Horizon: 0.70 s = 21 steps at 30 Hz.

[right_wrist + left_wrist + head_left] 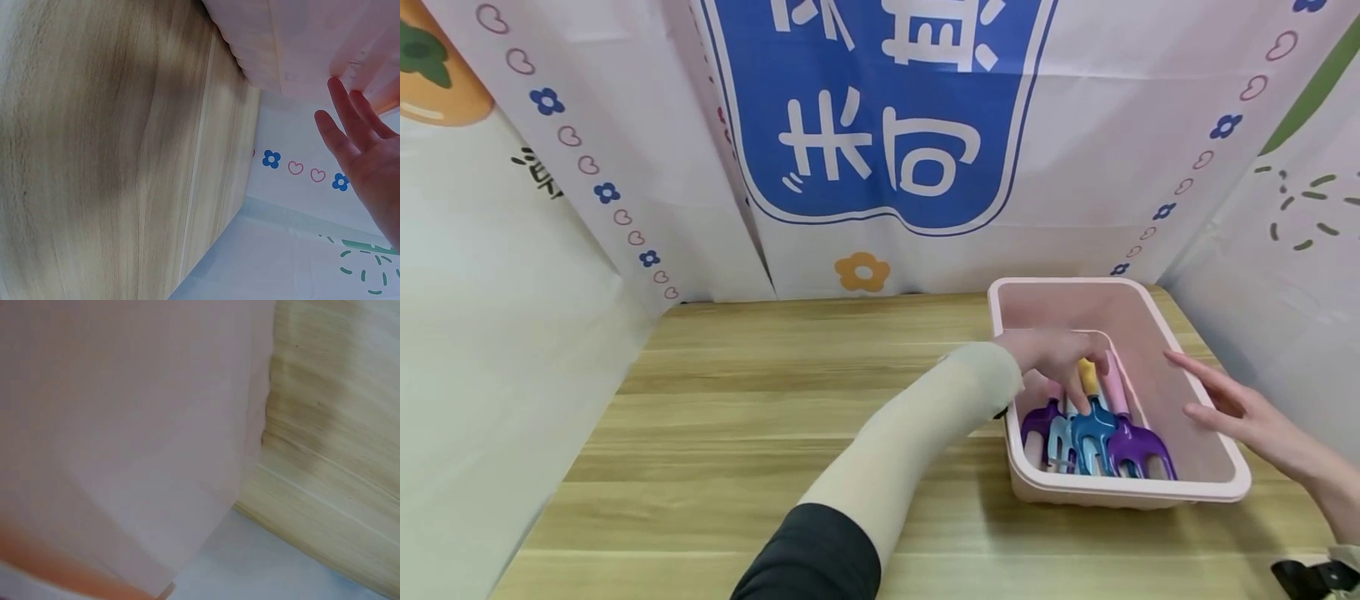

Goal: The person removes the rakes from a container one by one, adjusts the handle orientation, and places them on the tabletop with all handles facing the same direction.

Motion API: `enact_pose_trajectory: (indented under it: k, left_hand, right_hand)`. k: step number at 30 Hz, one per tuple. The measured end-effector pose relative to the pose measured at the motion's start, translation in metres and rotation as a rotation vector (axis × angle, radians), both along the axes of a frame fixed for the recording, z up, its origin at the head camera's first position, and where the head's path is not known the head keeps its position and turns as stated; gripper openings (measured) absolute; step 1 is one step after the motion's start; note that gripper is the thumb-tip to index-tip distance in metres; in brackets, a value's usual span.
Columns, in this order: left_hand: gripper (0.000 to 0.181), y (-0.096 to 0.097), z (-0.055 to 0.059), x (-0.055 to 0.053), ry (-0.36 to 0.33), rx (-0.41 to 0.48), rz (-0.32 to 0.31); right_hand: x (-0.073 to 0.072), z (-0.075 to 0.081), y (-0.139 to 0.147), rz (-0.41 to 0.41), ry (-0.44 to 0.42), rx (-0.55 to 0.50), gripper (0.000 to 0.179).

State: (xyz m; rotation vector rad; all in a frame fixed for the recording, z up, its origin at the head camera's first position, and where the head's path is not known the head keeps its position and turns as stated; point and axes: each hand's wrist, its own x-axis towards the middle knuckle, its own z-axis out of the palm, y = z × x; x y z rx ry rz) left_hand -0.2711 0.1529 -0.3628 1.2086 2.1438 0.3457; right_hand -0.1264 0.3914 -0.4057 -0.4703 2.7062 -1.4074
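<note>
On the right of the table stands a pink plastic bin [1127, 496] with several toy-coloured garden hand tools inside. My left hand [1060, 354] reaches over its left wall, thumb and fingers curled about the yellow handle of a blue hand fork [1093, 429]. Beside that fork lie a purple hand fork [1138, 446] with a pink handle, a light blue fork [1060, 442] and another purple tool [1037, 421]. At the bin's right side, my right hand [1243, 412] has its fingers extended against the rim and outer wall. The bin's pink wall [144, 425] fills much of the left wrist view.
The wooden table [760, 417] stretches to the left of the bin. A white printed sheet [1097, 167] with a blue sign [880, 200] rises behind it, and white side sheets [512, 333] enclose both sides.
</note>
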Motion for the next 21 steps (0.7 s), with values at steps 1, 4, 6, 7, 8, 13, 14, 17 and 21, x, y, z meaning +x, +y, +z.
enact_pose_trajectory:
  k: [1, 4, 6, 7, 8, 13, 14, 17, 21]
  left_hand:
    - [0.065, 0.001, -0.001, 0.000, 0.005, -0.009, -0.011]
    - [0.066, 0.002, -0.004, -0.001, 0.001, -0.051, -0.003]
    - [0.067, 0.003, -0.006, 0.000, -0.009, -0.084, 0.009]
    - [0.068, 0.003, -0.006, 0.000, -0.009, -0.099, 0.008]
    - [0.069, 0.003, -0.007, 0.001, -0.007, -0.115, 0.002]
    - [0.070, 0.006, -0.012, 0.002, 0.034, -0.151, -0.066]
    - [0.069, 0.006, -0.013, 0.001, 0.043, -0.152, -0.072]
    - [0.067, 0.008, -0.016, 0.000, 0.135, -0.147, -0.125]
    - [0.068, 0.007, -0.017, -0.002, 0.191, -0.156, -0.131]
  right_hand:
    - [0.000, 0.000, 0.000, 0.003, 0.002, -0.009, 0.067]
    - [-0.001, -0.001, 0.000, 0.025, 0.006, -0.020, 0.068]
    - [-0.001, -0.002, 0.000, 0.024, 0.003, -0.023, 0.068]
    - [-0.001, -0.002, 0.000, 0.024, 0.002, -0.020, 0.068]
    - [-0.002, -0.002, 0.000, 0.030, 0.005, -0.020, 0.068]
    - [-0.001, -0.002, 0.000, 0.043, 0.013, -0.023, 0.068]
    - [-0.001, -0.002, 0.000, 0.044, 0.017, -0.026, 0.069]
    - [-0.001, -0.001, 0.000, 0.041, 0.028, -0.025, 0.069]
    - [-0.001, 0.000, 0.001, 0.039, 0.026, -0.018, 0.069]
